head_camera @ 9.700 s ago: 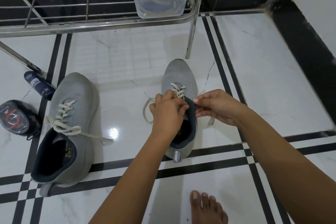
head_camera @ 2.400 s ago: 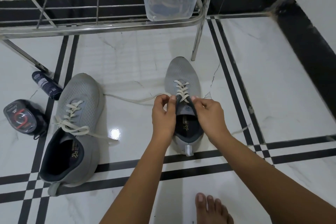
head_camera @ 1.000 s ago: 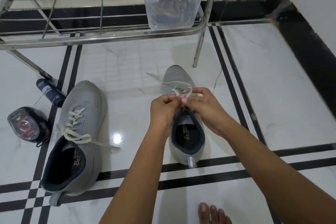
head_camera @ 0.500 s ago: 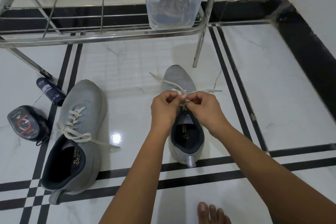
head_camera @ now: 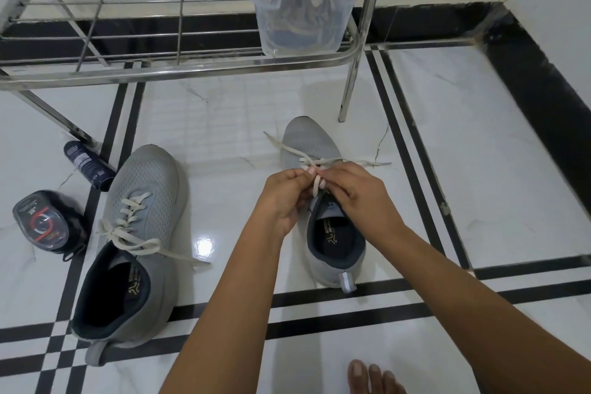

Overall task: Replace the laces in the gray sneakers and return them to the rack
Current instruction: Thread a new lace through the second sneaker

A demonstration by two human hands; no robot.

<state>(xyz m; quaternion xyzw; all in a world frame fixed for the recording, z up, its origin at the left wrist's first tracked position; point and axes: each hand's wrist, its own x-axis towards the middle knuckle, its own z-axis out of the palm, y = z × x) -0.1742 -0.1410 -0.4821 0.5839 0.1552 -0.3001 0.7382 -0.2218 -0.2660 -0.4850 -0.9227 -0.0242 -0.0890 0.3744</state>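
Two gray sneakers stand on the white tiled floor, toes toward the rack. The left sneaker (head_camera: 134, 233) carries a tied cream lace. Over the tongue of the right sneaker (head_camera: 319, 227), my left hand (head_camera: 283, 198) and my right hand (head_camera: 358, 192) meet, both pinching its cream lace (head_camera: 315, 166). The two lace ends cross above my fingers and stick out to the left and right over the toe. A loop of lace hangs between my fingertips. The metal shoe rack (head_camera: 179, 64) spans the top of the view.
A clear plastic box with a dark lid (head_camera: 300, 6) sits on the rack's right end, beside the rack leg (head_camera: 351, 83). A dark spray can (head_camera: 89, 166) and a round black tin (head_camera: 44, 224) lie at left. My bare toes (head_camera: 374, 377) show at the bottom.
Over the last second the lace ends were crossed and drawn out sideways over the toe. My hands stay together at the top eyelets, now holding a small loop.
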